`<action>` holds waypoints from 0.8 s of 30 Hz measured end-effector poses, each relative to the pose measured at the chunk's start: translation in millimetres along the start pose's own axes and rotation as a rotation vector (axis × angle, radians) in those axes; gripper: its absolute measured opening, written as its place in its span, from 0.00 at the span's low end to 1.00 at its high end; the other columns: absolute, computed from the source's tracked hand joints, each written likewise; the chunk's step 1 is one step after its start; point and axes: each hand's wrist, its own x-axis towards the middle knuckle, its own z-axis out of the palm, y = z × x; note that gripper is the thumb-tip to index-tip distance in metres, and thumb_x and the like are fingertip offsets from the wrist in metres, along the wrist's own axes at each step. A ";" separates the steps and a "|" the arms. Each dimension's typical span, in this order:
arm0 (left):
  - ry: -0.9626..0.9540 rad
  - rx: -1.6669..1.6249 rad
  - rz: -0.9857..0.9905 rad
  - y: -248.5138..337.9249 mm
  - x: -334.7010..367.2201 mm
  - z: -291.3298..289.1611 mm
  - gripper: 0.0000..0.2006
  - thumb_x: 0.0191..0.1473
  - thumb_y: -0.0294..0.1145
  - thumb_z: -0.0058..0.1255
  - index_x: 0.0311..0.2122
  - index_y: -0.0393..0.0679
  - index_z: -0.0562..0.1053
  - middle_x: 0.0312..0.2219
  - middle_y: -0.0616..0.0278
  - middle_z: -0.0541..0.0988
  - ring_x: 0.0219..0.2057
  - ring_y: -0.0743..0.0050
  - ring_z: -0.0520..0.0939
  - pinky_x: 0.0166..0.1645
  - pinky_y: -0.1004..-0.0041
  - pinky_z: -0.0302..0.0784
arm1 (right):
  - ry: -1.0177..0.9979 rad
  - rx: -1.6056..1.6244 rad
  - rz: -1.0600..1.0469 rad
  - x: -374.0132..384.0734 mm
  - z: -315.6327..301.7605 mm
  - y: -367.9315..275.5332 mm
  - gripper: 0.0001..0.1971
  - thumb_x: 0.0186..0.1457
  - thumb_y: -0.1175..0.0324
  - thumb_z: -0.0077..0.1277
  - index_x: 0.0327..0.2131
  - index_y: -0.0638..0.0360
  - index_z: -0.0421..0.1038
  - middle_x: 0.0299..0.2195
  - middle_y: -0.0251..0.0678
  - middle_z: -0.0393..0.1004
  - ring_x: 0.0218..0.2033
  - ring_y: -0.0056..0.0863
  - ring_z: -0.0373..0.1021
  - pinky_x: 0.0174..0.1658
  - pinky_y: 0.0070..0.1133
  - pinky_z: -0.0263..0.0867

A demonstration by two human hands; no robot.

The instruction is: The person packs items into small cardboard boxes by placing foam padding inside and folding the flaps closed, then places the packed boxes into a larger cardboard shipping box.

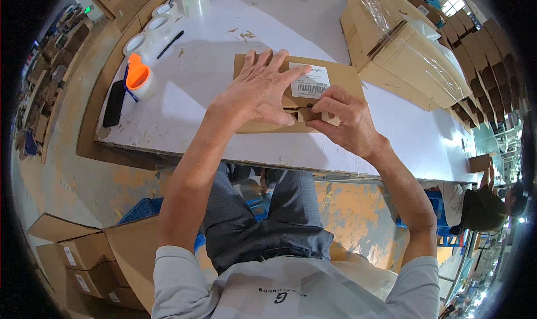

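A flat brown cardboard box (260, 126) lies near the table's front edge, with a white barcode label (311, 83) on its top. My left hand (260, 90) rests on the box's left part, its fingers spread and the thumb stretched toward the label. Close by, my right hand (352, 120) is closed, thumb and fingers pinching at a small cardboard tab (305, 115) along a slot in the box's top. The right fingertips partly cover the label's lower corner and the tab's end.
At the table's left stand an orange-and-white tape dispenser (139, 77), a black phone (115, 104), a black pen (170, 44) and several tape rolls (194, 0). A large taped carton (400, 45) sits at the right. Boxes fill an open carton (131, 246) below left. Another person (484, 207) is at far right.
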 end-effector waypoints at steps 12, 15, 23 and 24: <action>-0.031 0.039 0.040 5.0 0.7 -5.5 0.48 0.30 0.48 0.67 0.64 0.68 0.64 0.56 0.57 0.64 0.60 0.50 0.63 0.68 0.49 0.55 | -0.033 0.125 0.113 8.0 -2.3 7.5 0.11 0.42 0.74 0.69 0.27 0.61 0.74 0.29 0.36 0.73 0.27 0.28 0.72 0.29 0.24 0.69; -0.041 0.034 0.049 6.2 6.3 -7.4 0.47 0.31 0.49 0.66 0.64 0.65 0.64 0.55 0.55 0.64 0.60 0.48 0.62 0.67 0.49 0.55 | -0.014 0.133 0.215 13.7 -5.9 9.8 0.11 0.44 0.74 0.68 0.27 0.61 0.72 0.26 0.35 0.72 0.25 0.25 0.70 0.27 0.22 0.67; -0.343 -0.020 0.064 -2.9 23.0 -37.0 0.54 0.28 0.51 0.69 0.66 0.56 0.60 0.55 0.47 0.68 0.59 0.43 0.65 0.65 0.44 0.54 | 0.094 -0.059 0.053 6.2 11.4 -7.3 0.07 0.51 0.78 0.61 0.28 0.64 0.70 0.24 0.37 0.69 0.22 0.27 0.66 0.26 0.24 0.64; -0.295 -0.036 0.089 -6.3 18.7 -30.4 0.54 0.28 0.53 0.69 0.66 0.56 0.60 0.55 0.45 0.68 0.59 0.41 0.66 0.64 0.43 0.54 | 0.034 -0.020 0.017 -8.7 21.5 -11.2 0.07 0.49 0.74 0.62 0.27 0.61 0.71 0.23 0.40 0.69 0.24 0.38 0.66 0.28 0.31 0.63</action>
